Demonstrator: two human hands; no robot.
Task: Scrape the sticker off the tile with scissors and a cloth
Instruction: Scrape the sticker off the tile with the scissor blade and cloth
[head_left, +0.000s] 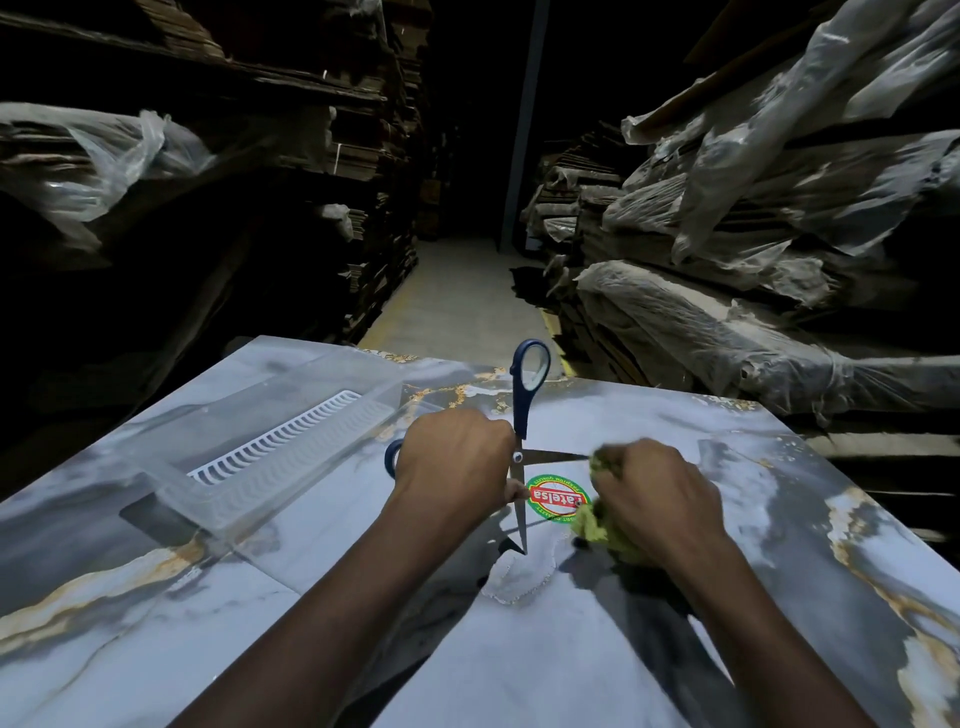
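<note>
A round red, green and white sticker (557, 498) sits on the glossy grey marble-pattern tile (519, 649). My left hand (451, 462) grips blue-handled scissors (524, 395), spread wide open. One blade points down with its tip on the tile just left of the sticker; the other blade points right, above the sticker. One handle loop stands up behind my hand. My right hand (657, 493) holds a yellow-green cloth (602, 525) bunched against the sticker's right edge.
A clear plastic tray (223, 467) with a white slotted insert lies on the tile to the left. Stacks of boxed and plastic-wrapped goods line a dark aisle (462, 291) on both sides beyond the tile's far edge.
</note>
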